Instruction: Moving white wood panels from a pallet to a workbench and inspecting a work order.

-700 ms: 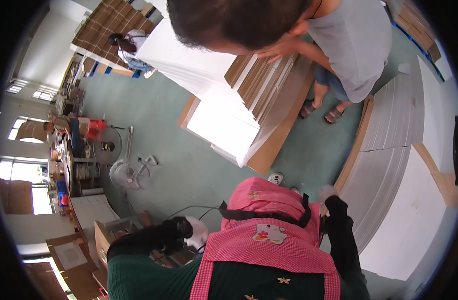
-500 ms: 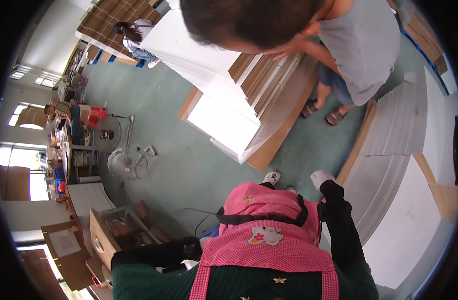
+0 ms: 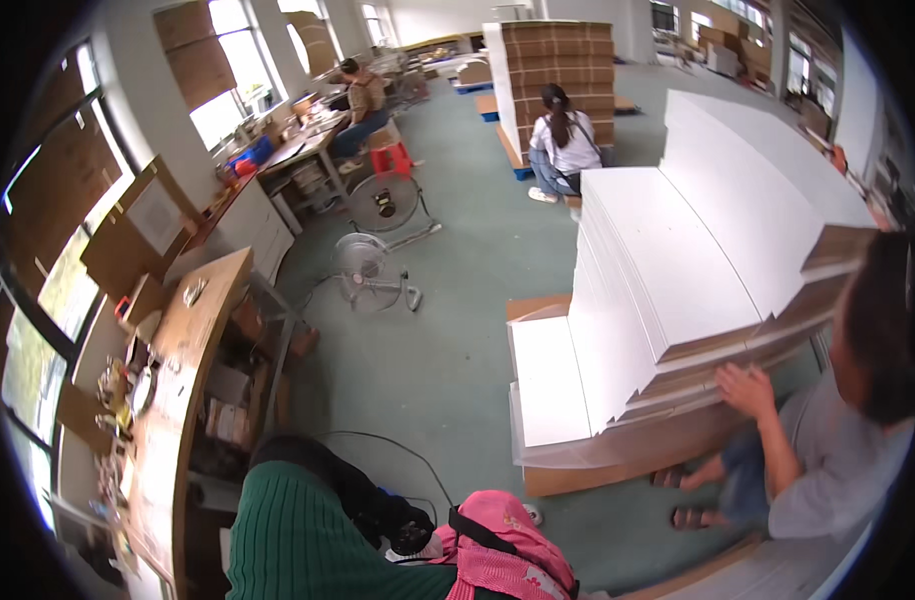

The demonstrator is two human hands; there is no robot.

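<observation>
My left hand, in a white glove, is low in the view beside the pink apron I wear. Its fingers are hidden by the black sleeve cuff and the apron, and whatever it may touch does not show. A black cable runs across the floor close to that arm. My right hand is out of view. Ahead to the right, a tall stepped stack of white boards stands on brown sheets. A co-worker at the right rests a hand against its near side.
At left stands a wooden workbench strewn with small tools. Two floor fans stand between it and the stack. Farther back, one person sits by a brown-wrapped pile, another at a table. More boards line the lower right.
My view has swung left and up toward the room. My right hand, earlier a gloved fist beside the right-hand boards, has left the picture. The co-worker now appears farther right, hand still on the stack.
</observation>
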